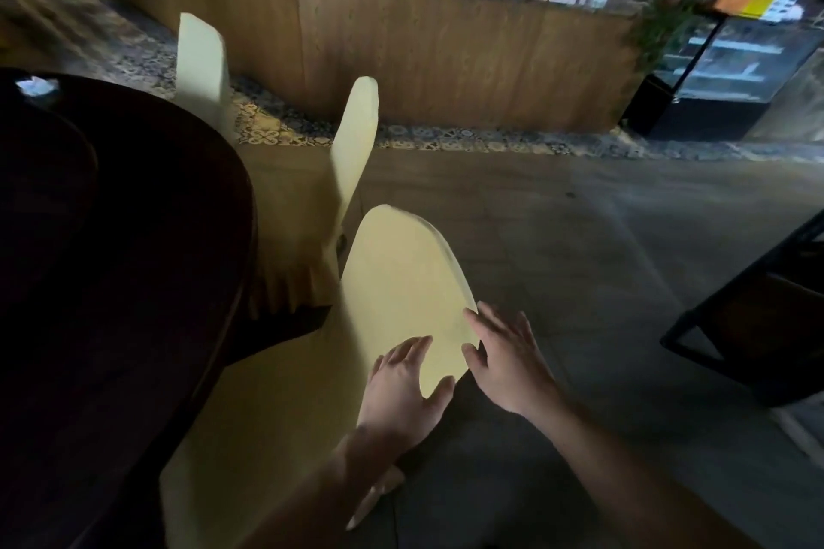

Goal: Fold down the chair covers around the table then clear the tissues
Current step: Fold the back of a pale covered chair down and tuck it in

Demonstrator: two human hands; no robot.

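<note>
head | dark table (133, 236), tissue (36, 85) | wooden counter (446, 58) | both grips spread, empty

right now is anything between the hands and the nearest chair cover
Nothing visible. The left hand already rests with spread fingers on the nearest chair cover, and the right hand is at its right edge.

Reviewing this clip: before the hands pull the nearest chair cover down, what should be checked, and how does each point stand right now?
1. Left hand on the nearest chair cover: ok, flat on it.
2. Right hand at the cover's edge: ok, fingers straight.
3. Cover gripped: not ok.
4. Other two chair covers folded down: cannot tell.
5. Tissue cleared off the table: not ok.
</note>
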